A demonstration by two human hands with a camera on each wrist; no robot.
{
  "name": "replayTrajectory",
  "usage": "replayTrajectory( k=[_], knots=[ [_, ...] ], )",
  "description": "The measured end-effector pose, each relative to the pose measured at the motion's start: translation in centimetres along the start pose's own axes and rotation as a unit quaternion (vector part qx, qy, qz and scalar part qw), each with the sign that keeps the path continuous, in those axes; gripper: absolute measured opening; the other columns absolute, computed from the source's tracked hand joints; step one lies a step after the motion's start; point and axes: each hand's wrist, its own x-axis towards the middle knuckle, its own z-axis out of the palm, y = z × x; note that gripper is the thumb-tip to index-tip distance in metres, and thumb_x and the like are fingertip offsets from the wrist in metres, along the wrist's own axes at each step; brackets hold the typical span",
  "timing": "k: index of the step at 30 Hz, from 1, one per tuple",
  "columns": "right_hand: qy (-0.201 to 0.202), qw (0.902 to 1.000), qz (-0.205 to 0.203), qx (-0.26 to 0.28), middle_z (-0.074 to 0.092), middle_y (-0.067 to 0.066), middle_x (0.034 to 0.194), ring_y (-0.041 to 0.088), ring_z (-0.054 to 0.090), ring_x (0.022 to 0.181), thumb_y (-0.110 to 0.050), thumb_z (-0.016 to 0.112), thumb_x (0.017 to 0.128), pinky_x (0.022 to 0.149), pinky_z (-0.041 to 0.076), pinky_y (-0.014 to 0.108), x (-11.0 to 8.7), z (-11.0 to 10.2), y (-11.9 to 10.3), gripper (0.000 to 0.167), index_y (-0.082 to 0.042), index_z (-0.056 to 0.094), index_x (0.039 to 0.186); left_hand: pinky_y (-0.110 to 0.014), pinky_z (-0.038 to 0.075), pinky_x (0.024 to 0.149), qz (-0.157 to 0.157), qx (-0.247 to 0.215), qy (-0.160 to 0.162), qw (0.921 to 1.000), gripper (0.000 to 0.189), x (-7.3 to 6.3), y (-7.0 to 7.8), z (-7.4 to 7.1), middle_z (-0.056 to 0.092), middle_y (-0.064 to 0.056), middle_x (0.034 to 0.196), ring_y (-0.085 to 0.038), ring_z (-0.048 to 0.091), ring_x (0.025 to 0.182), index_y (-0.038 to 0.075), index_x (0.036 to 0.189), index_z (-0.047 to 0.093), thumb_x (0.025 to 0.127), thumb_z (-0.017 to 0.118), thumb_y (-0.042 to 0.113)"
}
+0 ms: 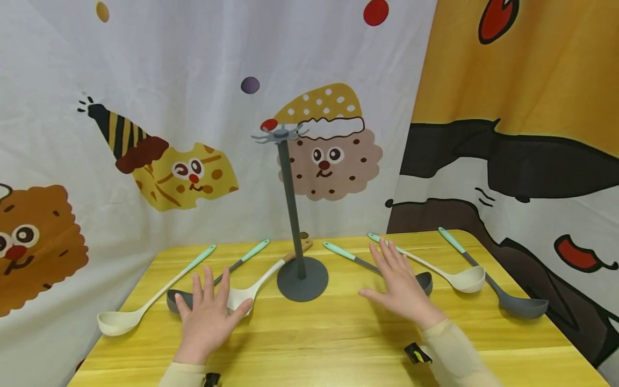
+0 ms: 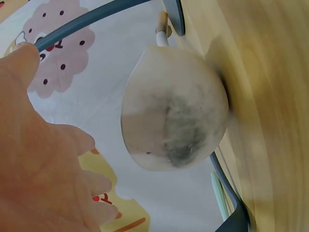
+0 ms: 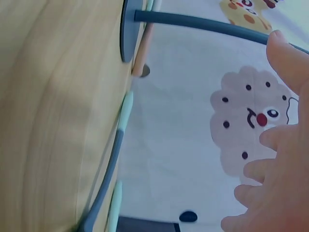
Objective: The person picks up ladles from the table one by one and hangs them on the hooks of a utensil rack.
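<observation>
hands [image 1: 207, 321] above table [image 1: 319, 338] near ladles [image 1: 238, 297]

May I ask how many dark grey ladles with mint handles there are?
3: the left ladle, partly behind the left hand; the middle ladle, partly behind the right hand; the far right ladle.

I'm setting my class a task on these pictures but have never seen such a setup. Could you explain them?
There is no robot here, only a person's left hand and right hand. The widest picture comes from a camera on the head, looking forward and down; the others come from one on each wrist, where the table appears sideways. On the wood-grained table lie six ladles, with a dark grey hooked stand among them. Both hands are spread, and neither holds anything.
</observation>
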Motion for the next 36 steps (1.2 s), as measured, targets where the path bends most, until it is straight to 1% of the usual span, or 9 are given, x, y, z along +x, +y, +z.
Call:
replayTrajectory(
  k=[3,9,14,19,23,26,30,33,36],
  knots=[
    [0.001,0.9998,-0.013,0.015,0.010,0.018,0.163,0.038,0.002,0.149,-0.050,0.074,0.085,0.114,0.006,0.065,0.9,0.7,-0.4,0.098,-0.007,0.023,0.157,-0.078,-0.015,0.099,0.011,0.000,0.009,0.9999,0.099,0.0,0.0,0.3,-0.002,-0.029,0.160,-0.048,-0.012,0.145,0.010,0.158,0.020,0.089,0.042,0.077],
    [0.003,0.9992,-0.026,0.030,0.015,0.018,0.162,0.037,0.006,0.149,-0.046,0.076,0.085,0.115,0.009,0.062,2.6,1.8,-1.0,0.095,-0.007,0.026,0.157,-0.079,-0.010,0.101,0.032,0.001,0.039,0.9987,0.097,-0.2,0.0,0.6,0.008,-0.031,0.159,-0.049,-0.002,0.146,0.008,0.156,0.028,0.088,0.048,0.075],
    [0.016,0.9982,-0.027,0.052,0.024,0.018,0.160,0.038,0.013,0.148,-0.040,0.077,0.086,0.114,0.017,0.062,4.0,2.5,-1.8,0.090,-0.006,0.030,0.155,-0.079,-0.005,0.103,0.046,-0.003,0.063,0.9969,0.095,0.0,0.1,0.8,0.017,-0.031,0.158,-0.051,0.008,0.145,0.007,0.155,0.032,0.088,0.052,0.072],
    [0.025,0.9960,-0.034,0.079,0.028,0.019,0.158,0.039,0.019,0.146,-0.037,0.076,0.087,0.112,0.024,0.064,5.4,3.0,-2.9,0.087,-0.005,0.032,0.154,-0.079,0.002,0.103,0.071,-0.009,0.113,0.9910,0.090,0.1,0.1,1.3,0.031,-0.029,0.153,-0.050,0.022,0.141,0.005,0.150,0.040,0.088,0.058,0.068],
    [0.039,0.9945,-0.040,0.089,0.031,0.019,0.156,0.039,0.025,0.144,-0.035,0.076,0.088,0.111,0.026,0.062,6.6,3.1,-3.7,0.083,-0.005,0.034,0.153,-0.079,0.008,0.103,0.083,-0.017,0.142,0.9862,0.088,0.3,0.3,1.5,0.036,-0.027,0.151,-0.049,0.027,0.139,0.004,0.148,0.043,0.087,0.062,0.064],
    [0.057,0.9930,-0.043,0.094,0.036,0.019,0.154,0.038,0.031,0.142,-0.033,0.075,0.089,0.111,0.028,0.059,7.7,3.0,-4.4,0.079,-0.005,0.037,0.152,-0.078,0.010,0.104,0.086,-0.025,0.152,0.9844,0.088,0.4,0.4,1.6,0.038,-0.026,0.150,-0.048,0.030,0.139,0.003,0.148,0.044,0.087,0.063,0.063],
    [0.083,0.9886,-0.051,0.115,0.041,0.017,0.150,0.037,0.036,0.139,-0.031,0.075,0.089,0.111,0.030,0.057,9.1,2.6,-5.3,0.075,-0.005,0.040,0.150,-0.076,0.013,0.104,0.093,-0.028,0.165,0.9815,0.086,0.6,0.4,1.6,0.043,-0.024,0.146,-0.046,0.035,0.135,0.002,0.145,0.046,0.085,0.066,0.061],
    [0.091,0.9859,-0.055,0.129,0.043,0.015,0.150,0.035,0.037,0.138,-0.031,0.075,0.089,0.111,0.031,0.055,10.0,2.3,-5.9,0.074,-0.006,0.041,0.150,-0.077,0.014,0.103,0.097,-0.028,0.171,0.9800,0.086,0.8,0.5,1.6,0.046,-0.023,0.143,-0.045,0.039,0.133,0.001,0.144,0.047,0.085,0.068,0.059],
    [0.092,0.9851,-0.054,0.135,0.043,0.014,0.150,0.033,0.037,0.138,-0.031,0.075,0.090,0.111,0.031,0.053,10.6,2.1,-6.4,0.074,-0.007,0.040,0.150,-0.076,0.015,0.103,0.098,-0.028,0.168,0.9804,0.085,1.1,0.5,1.7,0.047,-0.023,0.143,-0.045,0.040,0.132,0.001,0.144,0.047,0.085,0.068,0.059]
  ],
)
